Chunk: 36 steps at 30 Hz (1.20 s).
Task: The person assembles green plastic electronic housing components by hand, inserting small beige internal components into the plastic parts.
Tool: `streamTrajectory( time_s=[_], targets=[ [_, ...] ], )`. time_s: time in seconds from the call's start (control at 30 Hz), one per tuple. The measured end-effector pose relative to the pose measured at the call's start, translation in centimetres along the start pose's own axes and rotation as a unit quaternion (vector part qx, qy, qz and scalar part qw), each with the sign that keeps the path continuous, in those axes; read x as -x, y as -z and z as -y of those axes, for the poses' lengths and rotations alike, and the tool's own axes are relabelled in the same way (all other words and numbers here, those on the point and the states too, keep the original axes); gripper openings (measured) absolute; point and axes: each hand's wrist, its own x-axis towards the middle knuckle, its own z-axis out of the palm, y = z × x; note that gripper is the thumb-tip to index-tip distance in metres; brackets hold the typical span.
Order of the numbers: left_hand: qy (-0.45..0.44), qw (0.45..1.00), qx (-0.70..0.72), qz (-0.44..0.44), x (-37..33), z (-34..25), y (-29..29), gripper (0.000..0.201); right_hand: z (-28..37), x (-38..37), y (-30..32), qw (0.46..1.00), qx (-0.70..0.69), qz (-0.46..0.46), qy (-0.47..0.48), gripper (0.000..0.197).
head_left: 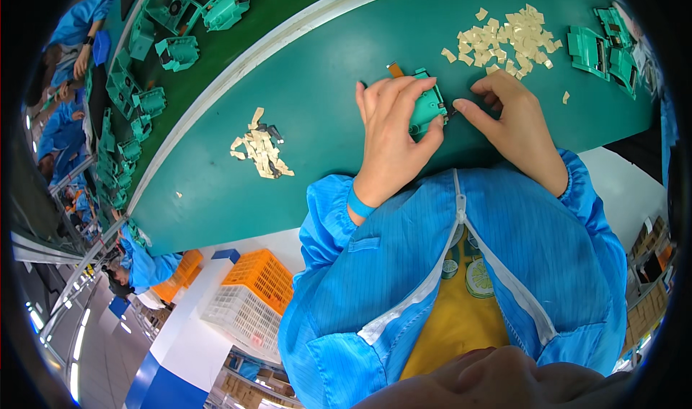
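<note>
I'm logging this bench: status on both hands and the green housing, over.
Left hand holding green housing. Right hand close at its right edge, contact unclear. Pale pieces scattered just beyond right hand.

Easy lane on the left half of the table, tight squeeze on the right

So there's a wide open stretch of green table point(310, 92) between the left hand point(393, 121) and the small scrap pile point(259, 148), and it runs on up to the pale rail point(310, 10); that raised-looking edge is the limit on that side. An orange strip point(394, 69) pokes up past the left hand's knuckles, so swing around it. Between the left thumb and right hand point(515, 113) it's a sliver, with the green case point(427, 110) right there. Above the right hand, the big heap of cream bits point(515, 40) blocks the way, and green housings point(589, 51) crowd the far right.
</note>
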Motion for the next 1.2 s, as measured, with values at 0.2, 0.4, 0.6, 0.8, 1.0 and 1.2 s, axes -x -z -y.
streamTrajectory(
  time_s=[0.2, 0.4, 0.6, 0.8, 1.0, 1.2],
  targets=[
    [-0.007, 1.000, -0.002, 0.000, -0.2, 0.2, -0.2, 0.053, -1.0, -0.9, -0.1, 0.974, -0.188, 0.115, -0.053, 0.018],
    [-0.011, 1.000, 0.007, 0.006, -0.1, -0.1, -0.3, 0.069, -1.4, -1.4, -0.3, 0.969, -0.196, 0.139, -0.059, 0.015],
    [-0.033, 0.989, 0.142, 0.013, 0.1, 0.5, 0.3, 0.071, -1.1, -1.2, 0.4, 0.857, -0.435, 0.241, -0.136, 0.012],
    [-0.034, 0.997, 0.064, 0.019, 0.9, -0.4, 1.5, 0.066, 0.6, -0.7, 1.2, 0.888, -0.372, 0.230, -0.142, 0.012],
    [-0.003, 0.993, 0.119, 0.012, 1.4, -0.7, 2.1, 0.064, 1.6, -0.4, 1.1, 0.910, -0.329, 0.222, -0.118, 0.015],
    [0.065, 0.984, 0.163, 0.025, 1.7, -1.4, 2.3, 0.061, 2.4, -0.2, 0.6, 0.919, -0.311, 0.221, -0.096, 0.013]
  ],
)
